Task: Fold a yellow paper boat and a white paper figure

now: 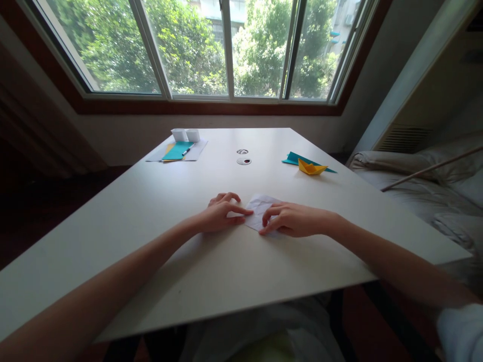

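Observation:
A small folded sheet of white paper (pixel 257 205) lies on the table in front of me, with crease lines across it. My left hand (pixel 221 213) rests to its left, palm down with fingers spread. The tip of that index finger touches the paper's left edge, and the thumb lies beside it. On the paper's right side sits my right hand (pixel 294 219), its fingers bent and closed together over the sheet, fingertips at the lower edge. This hand covers the right part of the paper.
The white table (pixel 158 281) carries a yellow paper boat (pixel 311 167) and a teal folded paper plane (pixel 292 158) at right. Back left are teal paper (pixel 177 151), a pen (pixel 188 149) and two white containers (pixel 179 134). Two round pieces (pixel 243 161) lie mid-back.

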Action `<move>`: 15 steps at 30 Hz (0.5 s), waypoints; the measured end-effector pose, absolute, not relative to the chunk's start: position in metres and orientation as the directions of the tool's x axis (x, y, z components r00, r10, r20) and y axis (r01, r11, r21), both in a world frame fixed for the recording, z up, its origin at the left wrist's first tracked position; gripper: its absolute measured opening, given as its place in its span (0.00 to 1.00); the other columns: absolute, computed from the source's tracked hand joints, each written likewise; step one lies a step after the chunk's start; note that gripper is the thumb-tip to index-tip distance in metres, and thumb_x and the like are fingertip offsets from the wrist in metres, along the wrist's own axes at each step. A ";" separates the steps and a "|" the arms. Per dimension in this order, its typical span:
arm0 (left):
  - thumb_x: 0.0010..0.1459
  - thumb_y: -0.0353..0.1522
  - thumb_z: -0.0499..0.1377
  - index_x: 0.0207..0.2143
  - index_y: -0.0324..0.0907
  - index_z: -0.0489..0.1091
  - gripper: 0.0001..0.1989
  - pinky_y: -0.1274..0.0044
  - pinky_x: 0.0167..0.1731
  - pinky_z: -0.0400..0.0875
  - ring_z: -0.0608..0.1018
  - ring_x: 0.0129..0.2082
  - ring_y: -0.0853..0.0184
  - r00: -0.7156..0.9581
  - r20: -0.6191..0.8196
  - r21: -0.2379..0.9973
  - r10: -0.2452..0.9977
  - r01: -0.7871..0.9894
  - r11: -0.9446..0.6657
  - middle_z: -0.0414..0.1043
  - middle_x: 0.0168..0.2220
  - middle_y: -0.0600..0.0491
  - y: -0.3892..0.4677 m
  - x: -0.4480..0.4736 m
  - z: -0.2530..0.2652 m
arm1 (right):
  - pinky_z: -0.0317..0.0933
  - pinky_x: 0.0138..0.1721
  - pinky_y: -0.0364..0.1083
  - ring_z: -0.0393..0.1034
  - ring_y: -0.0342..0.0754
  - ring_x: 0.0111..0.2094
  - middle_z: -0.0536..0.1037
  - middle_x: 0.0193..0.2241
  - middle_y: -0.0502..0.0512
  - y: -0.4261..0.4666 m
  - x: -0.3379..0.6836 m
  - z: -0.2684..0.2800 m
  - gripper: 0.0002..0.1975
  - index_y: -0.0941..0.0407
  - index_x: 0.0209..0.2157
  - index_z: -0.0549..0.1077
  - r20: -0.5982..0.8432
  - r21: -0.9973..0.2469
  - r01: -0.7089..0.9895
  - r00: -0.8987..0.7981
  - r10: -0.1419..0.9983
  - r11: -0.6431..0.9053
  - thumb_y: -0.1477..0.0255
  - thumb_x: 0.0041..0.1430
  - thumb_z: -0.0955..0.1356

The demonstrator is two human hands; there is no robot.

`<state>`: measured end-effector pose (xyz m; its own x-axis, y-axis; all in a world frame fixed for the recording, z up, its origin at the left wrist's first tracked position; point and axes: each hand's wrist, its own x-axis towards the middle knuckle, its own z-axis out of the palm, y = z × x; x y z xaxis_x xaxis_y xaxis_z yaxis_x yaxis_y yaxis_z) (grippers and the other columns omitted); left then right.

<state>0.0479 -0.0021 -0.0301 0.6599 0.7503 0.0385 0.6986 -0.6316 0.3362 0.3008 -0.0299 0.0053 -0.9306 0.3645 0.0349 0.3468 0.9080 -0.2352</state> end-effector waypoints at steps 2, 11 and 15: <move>0.59 0.41 0.51 0.48 0.67 0.64 0.15 0.60 0.52 0.49 0.59 0.52 0.58 0.679 0.024 0.332 0.734 0.687 -0.646 0.58 0.50 0.54 -0.002 0.045 -0.029 | 0.58 0.44 0.44 0.66 0.45 0.42 0.73 0.42 0.54 -0.030 0.307 0.009 0.15 0.50 0.44 0.73 -0.018 -0.324 0.359 -0.928 0.373 0.876 0.76 0.57 0.63; 0.60 0.32 0.49 0.48 0.66 0.64 0.18 0.62 0.53 0.50 0.60 0.53 0.59 0.725 0.005 0.346 0.689 0.645 -0.682 0.58 0.52 0.54 -0.001 0.036 -0.025 | 0.56 0.48 0.46 0.65 0.46 0.45 0.72 0.44 0.55 -0.019 0.308 0.003 0.17 0.52 0.46 0.72 0.098 -0.382 0.379 -0.890 0.445 0.843 0.65 0.53 0.67; 0.59 0.30 0.48 0.48 0.65 0.64 0.20 0.62 0.53 0.50 0.59 0.53 0.58 0.727 -0.018 0.350 0.686 0.647 -0.677 0.56 0.53 0.54 -0.002 0.035 -0.025 | 0.57 0.47 0.47 0.66 0.48 0.44 0.73 0.44 0.57 -0.019 0.309 0.003 0.20 0.53 0.46 0.72 0.067 -0.384 0.420 -0.875 0.479 0.822 0.63 0.50 0.69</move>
